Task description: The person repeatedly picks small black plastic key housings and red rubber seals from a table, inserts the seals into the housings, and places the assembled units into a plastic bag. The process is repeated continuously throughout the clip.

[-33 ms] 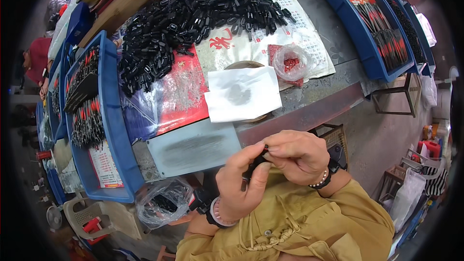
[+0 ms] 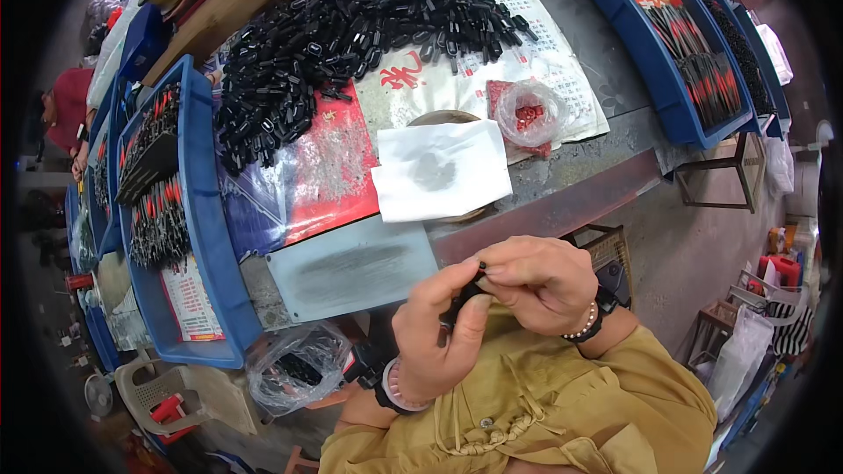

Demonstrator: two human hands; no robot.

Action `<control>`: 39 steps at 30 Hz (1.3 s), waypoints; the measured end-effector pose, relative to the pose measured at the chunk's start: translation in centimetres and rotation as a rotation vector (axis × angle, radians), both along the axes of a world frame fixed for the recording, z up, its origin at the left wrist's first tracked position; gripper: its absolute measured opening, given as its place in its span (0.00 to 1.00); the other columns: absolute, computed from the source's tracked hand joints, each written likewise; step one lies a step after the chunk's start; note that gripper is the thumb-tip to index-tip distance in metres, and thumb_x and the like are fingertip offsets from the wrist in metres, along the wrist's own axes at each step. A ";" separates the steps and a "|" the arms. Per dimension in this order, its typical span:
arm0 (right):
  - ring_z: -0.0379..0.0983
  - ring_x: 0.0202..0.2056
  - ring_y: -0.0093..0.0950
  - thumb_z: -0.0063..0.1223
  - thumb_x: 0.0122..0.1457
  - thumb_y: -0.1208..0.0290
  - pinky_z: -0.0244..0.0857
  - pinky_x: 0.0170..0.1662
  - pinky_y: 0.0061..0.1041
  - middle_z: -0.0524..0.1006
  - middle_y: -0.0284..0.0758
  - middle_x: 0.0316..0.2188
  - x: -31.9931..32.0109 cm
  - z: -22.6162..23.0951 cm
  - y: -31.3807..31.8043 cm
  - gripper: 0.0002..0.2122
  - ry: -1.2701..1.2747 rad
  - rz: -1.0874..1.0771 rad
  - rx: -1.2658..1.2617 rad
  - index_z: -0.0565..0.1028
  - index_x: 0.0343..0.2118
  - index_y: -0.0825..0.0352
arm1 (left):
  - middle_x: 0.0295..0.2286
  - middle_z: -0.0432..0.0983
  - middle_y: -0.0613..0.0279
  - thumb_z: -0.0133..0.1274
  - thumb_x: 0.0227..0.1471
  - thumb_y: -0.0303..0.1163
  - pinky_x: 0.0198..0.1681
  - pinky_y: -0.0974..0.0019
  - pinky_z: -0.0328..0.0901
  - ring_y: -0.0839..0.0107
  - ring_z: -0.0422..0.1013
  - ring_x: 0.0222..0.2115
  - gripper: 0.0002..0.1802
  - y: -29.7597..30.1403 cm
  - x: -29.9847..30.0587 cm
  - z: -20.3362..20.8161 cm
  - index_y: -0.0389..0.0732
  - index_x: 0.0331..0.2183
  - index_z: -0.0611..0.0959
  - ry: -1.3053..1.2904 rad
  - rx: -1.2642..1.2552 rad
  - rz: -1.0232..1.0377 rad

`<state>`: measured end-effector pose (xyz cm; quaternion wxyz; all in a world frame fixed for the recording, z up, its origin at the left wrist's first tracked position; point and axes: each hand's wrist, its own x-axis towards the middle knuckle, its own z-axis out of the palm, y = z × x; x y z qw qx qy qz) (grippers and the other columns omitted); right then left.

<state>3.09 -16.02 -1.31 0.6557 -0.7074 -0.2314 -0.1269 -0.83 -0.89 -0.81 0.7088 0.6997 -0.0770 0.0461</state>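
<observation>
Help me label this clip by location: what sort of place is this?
Probably a small assembly workshop: a heap of glossy black parts lies on the workbench, and blue plastic bins hold black-and-red pieces.

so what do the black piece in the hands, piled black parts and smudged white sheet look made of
Black piece: dark, possibly plastic, too hidden to confirm.
Piled black parts: probably hard plastic, glossy, given sharp highlights.
Smudged white sheet: likely paper, matte, with crisp edges.

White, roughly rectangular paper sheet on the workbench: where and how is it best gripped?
Probably by pinching the near right corner of the white paper sheet, coming from the person's side: that corner faces the wearer and appears to jut past the round brown object beneath it.
</observation>
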 end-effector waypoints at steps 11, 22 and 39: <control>0.76 0.32 0.31 0.56 0.50 0.87 0.70 0.35 0.25 0.78 0.43 0.32 0.3 -0.3 -0.3 0.08 0.140 0.128 0.096 0.74 0.35 0.73 | 0.30 0.77 0.58 0.52 0.56 0.25 0.31 0.77 0.65 0.79 0.72 0.28 0.14 -0.1 -0.6 0.1 0.31 0.43 0.69 0.228 -0.176 0.046; 0.75 0.29 0.32 0.57 0.49 0.86 0.69 0.32 0.24 0.77 0.42 0.32 0.2 -0.4 0.3 0.08 0.047 0.064 0.043 0.76 0.33 0.73 | 0.24 0.71 0.63 0.49 0.58 0.26 0.21 0.81 0.57 0.84 0.63 0.18 0.14 0.0 -0.2 0.0 0.35 0.43 0.66 0.312 -0.387 -0.003; 0.76 0.25 0.23 0.44 0.62 0.83 0.71 0.30 0.22 0.75 0.39 0.34 0.4 -0.8 0.5 0.07 0.641 0.324 0.535 0.69 0.42 0.75 | 0.23 0.71 0.60 0.46 0.61 0.35 0.17 0.82 0.54 0.83 0.59 0.15 0.21 0.7 1.3 -0.2 0.39 0.52 0.63 0.583 -0.665 -0.229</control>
